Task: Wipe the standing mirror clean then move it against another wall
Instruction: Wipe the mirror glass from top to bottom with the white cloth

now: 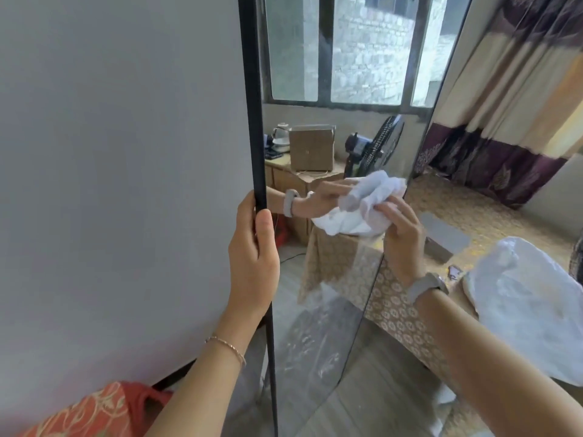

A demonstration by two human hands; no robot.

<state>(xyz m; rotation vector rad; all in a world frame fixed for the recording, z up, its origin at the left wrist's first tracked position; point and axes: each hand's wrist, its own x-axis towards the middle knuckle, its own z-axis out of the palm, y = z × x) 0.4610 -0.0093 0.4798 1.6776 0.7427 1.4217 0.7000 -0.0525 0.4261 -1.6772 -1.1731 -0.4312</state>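
Forearms come in from the bottom of the frame, and we see both reaching up to the mirror (331, 279). It stands upright in the centre, running from top edge to bottom edge, with a thin black frame (252, 105) down its left side. Just left of it is a plain grey wall (110, 152).

Our left hand (252, 247) is closed around that black frame at mid-height, thumb on the front, fingers wrapped behind. A thin bracelet (225, 345) sits on that wrist.

Our right hand (400, 234) is right of centre, clenched on a crumpled white cloth (366, 203) pressed against the glass. A grey watch (426, 287) is on that wrist. We can't tell where the real cloth ends and its reflection begins.

Lower glass shows smeary streaks. In the reflection we see a window, a fan, a brown box and a kettle on a cabinet.

Right of the mirror lies a bed (492, 212) with a gold patterned cover, and on it a flat grey box (444, 238). White plastic sheeting (530, 310) bulges at the lower right. Curtains (511, 105) in cream and dark purple hang at the upper right. An orange patterned cushion (88, 414) sits at the lower left, against the wall. Grey wood-look floor (378, 405) shows at the bottom.
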